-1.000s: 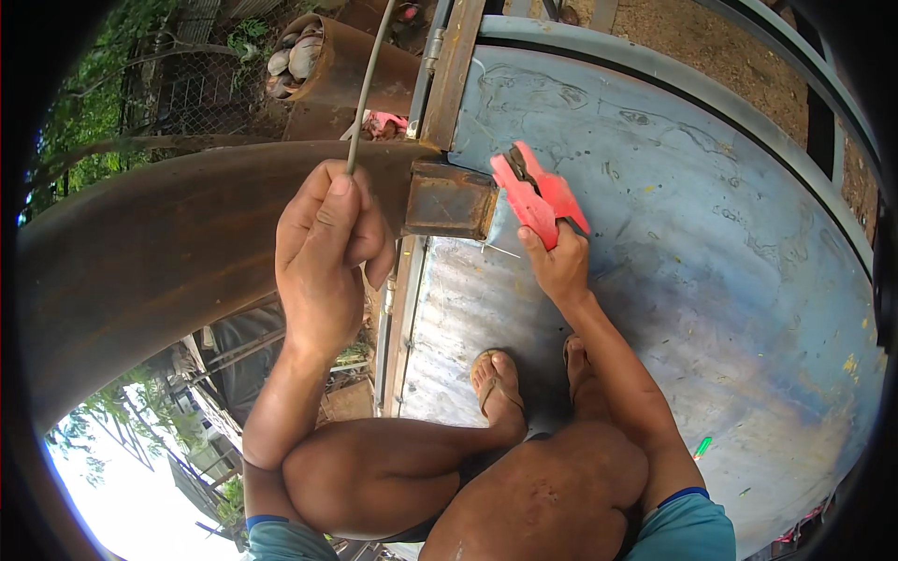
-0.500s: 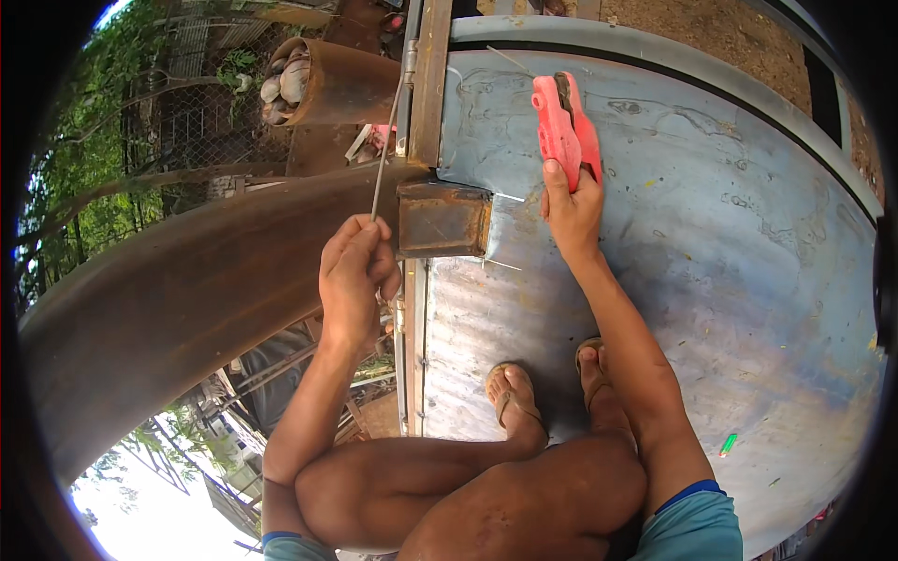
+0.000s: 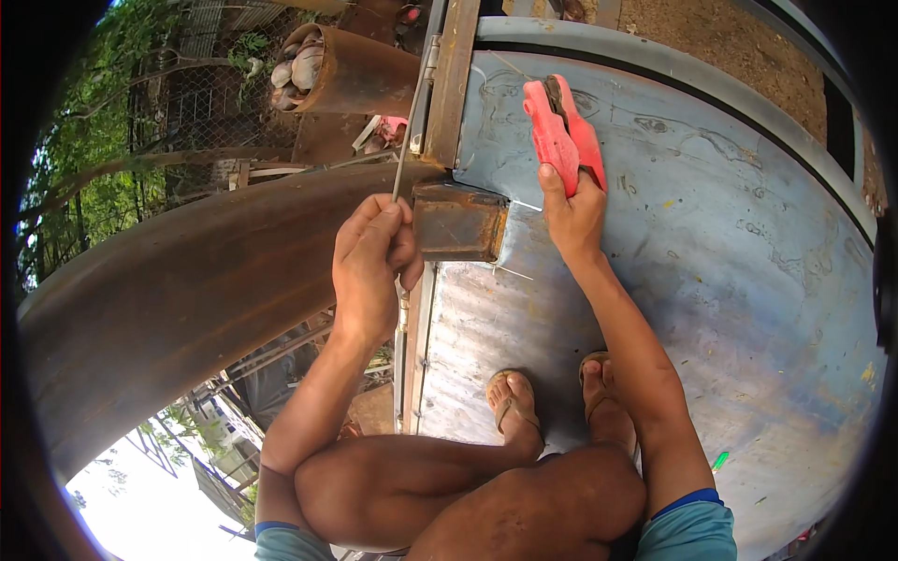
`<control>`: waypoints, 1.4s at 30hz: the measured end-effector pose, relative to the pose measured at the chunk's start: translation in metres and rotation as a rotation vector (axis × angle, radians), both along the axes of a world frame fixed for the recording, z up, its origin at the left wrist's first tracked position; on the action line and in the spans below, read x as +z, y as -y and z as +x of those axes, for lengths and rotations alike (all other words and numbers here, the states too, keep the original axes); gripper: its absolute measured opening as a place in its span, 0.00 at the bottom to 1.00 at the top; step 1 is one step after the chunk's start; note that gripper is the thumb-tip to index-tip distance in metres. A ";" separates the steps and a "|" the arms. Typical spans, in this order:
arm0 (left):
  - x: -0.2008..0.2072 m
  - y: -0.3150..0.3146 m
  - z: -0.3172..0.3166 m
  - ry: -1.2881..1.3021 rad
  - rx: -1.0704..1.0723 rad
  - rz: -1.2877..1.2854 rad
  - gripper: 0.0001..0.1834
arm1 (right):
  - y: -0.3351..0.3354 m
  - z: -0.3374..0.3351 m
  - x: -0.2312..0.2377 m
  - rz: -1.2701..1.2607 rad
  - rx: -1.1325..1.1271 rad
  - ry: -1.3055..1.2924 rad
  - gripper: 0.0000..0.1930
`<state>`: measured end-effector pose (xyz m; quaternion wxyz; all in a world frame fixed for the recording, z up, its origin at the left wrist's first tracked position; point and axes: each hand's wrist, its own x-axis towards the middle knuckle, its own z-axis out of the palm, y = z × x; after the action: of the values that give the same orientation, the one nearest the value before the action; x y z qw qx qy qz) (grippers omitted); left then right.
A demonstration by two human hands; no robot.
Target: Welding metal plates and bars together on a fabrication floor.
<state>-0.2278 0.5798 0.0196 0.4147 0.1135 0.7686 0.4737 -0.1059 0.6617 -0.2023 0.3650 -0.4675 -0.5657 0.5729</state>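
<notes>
A thin grey metal rod [image 3: 405, 154] rises from my left hand [image 3: 369, 266], pinched between thumb and fingers. My left hand is close to the near end of a rusty square steel tube [image 3: 458, 222]. In my right hand [image 3: 572, 213] is a red welding electrode holder [image 3: 561, 140], gripped around its handle with its jaws pointing away from me. A thin stub of wire or electrode [image 3: 510, 65] shows at its tip. Below the holder lies a bluish-grey sheet-metal surface [image 3: 683, 215]. Pale thin strips stick out by the tube's end.
A large curved rusty pipe [image 3: 187, 252] runs along the left. An open rusty cylinder [image 3: 369, 79] holding coconut husks lies at upper left. A rusty upright frame bar [image 3: 454, 84] borders the sheet. My sandalled feet [image 3: 514, 402] stand on the metal; a small green object [image 3: 719, 461] lies at right.
The view has shifted slightly, so the tube and frame sit further right. My left hand has moved a little up and right with the rod; the electrode holder tilts slightly more leftward.
</notes>
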 end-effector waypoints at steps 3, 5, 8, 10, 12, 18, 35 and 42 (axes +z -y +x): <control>0.000 0.000 -0.002 -0.007 0.002 0.006 0.11 | -0.005 -0.006 0.005 0.041 0.010 0.028 0.28; 0.001 -0.002 -0.002 -0.005 0.001 0.011 0.11 | -0.007 -0.010 0.008 0.063 0.019 0.059 0.29; 0.002 -0.003 0.000 0.007 -0.004 0.004 0.11 | -0.008 -0.014 0.009 0.068 0.034 0.099 0.30; 0.002 -0.001 0.001 0.021 0.014 0.032 0.10 | -0.006 -0.015 0.009 0.084 0.043 0.113 0.30; 0.002 -0.003 0.003 0.028 0.017 0.048 0.10 | -0.007 -0.015 0.010 0.079 0.043 0.109 0.30; 0.005 -0.006 0.006 0.019 0.006 0.044 0.10 | -0.008 -0.015 0.011 0.095 0.023 0.106 0.30; 0.009 0.000 0.003 0.010 0.018 0.065 0.10 | -0.008 -0.020 0.011 0.126 0.082 0.190 0.32; 0.010 -0.004 0.007 -0.023 -0.019 0.049 0.11 | -0.007 -0.021 0.011 0.145 0.078 0.204 0.32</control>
<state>-0.2207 0.5841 0.0295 0.4073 0.1365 0.7604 0.4871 -0.1264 0.6687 -0.1915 0.3156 -0.4734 -0.6576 0.4939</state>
